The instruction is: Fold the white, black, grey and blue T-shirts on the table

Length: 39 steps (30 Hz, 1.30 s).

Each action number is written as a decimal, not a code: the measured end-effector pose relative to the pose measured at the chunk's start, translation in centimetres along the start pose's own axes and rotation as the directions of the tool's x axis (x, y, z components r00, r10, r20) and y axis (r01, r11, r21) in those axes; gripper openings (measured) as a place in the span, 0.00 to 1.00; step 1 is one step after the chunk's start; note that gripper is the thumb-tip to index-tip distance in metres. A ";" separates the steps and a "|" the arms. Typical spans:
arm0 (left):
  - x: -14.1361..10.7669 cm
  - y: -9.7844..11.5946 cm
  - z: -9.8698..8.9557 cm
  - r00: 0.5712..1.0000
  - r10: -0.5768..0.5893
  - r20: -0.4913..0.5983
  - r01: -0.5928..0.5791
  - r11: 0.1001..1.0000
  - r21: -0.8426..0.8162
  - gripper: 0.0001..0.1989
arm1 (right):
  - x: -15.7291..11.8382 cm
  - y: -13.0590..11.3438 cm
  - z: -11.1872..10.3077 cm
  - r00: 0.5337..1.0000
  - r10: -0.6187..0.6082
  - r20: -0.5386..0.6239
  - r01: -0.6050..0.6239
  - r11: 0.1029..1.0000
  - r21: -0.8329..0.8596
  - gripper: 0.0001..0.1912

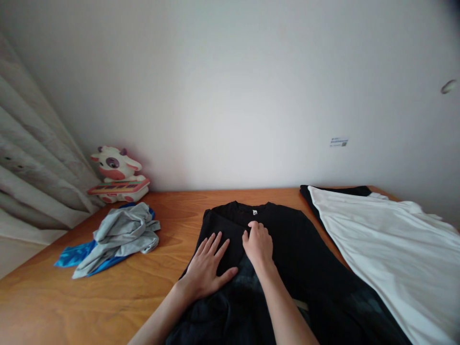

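Observation:
A black shirt (pixel 287 235) lies spread in front of me, its collar and small white label toward the wall. Its left side is folded inward over the body. My left hand (pixel 206 268) rests flat on that folded part, fingers spread. With curled fingers, my right hand (pixel 259 244) grips the cloth at the fold's edge, just below the collar; its fingertips are partly hidden. Dark, rumpled cloth bunches under my forearms, and I cannot tell how its layers lie.
On the right, a white garment (pixel 388 244) lies over black cloth. A crumpled grey and blue garment (pixel 124 230) sits on the wooden table (pixel 172 225) at left. Behind it stands a cow-shaped toy keyboard (pixel 118 175), beside a curtain (pixel 32 158). A wall bounds the back.

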<state>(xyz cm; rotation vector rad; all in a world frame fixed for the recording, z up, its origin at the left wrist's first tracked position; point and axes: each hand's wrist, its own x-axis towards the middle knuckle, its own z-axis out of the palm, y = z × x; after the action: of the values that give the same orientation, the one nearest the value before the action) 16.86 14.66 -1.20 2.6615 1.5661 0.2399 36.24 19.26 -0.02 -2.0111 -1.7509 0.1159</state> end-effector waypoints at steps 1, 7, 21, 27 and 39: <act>0.0 0.1 -0.1 1.000 0.003 0.003 -0.003 1.000 -0.016 0.40 | -0.1 -0.1 0.0 0.999 -0.016 -0.030 0.016 1.000 0.006 0.10; -0.1 -0.1 -1.5 0.991 -0.076 -0.109 0.039 0.951 -0.306 0.24 | -0.3 -0.5 0.0 0.992 -0.102 -0.079 0.107 0.992 0.066 0.09; -3.8 -6.1 -6.6 0.984 -0.066 0.165 0.091 0.984 -0.152 0.26 | -0.3 -0.1 0.6 0.998 -0.067 0.012 0.066 0.995 0.074 0.09; -3.5 -5.7 -6.5 0.982 -0.088 0.165 0.098 0.994 -0.054 0.24 | -0.3 0.0 0.6 0.996 -0.084 0.017 0.083 0.994 0.069 0.09; -2.7 -4.6 -6.8 0.991 -0.105 0.084 0.110 0.993 -0.050 0.15 | -0.3 -0.1 0.4 0.996 -0.087 0.035 0.085 0.996 0.041 0.09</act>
<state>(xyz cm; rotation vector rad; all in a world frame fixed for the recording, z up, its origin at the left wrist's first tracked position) 10.52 14.25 4.65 2.5033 1.6472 0.1652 35.96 19.07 -0.41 -1.9142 -1.8410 0.1593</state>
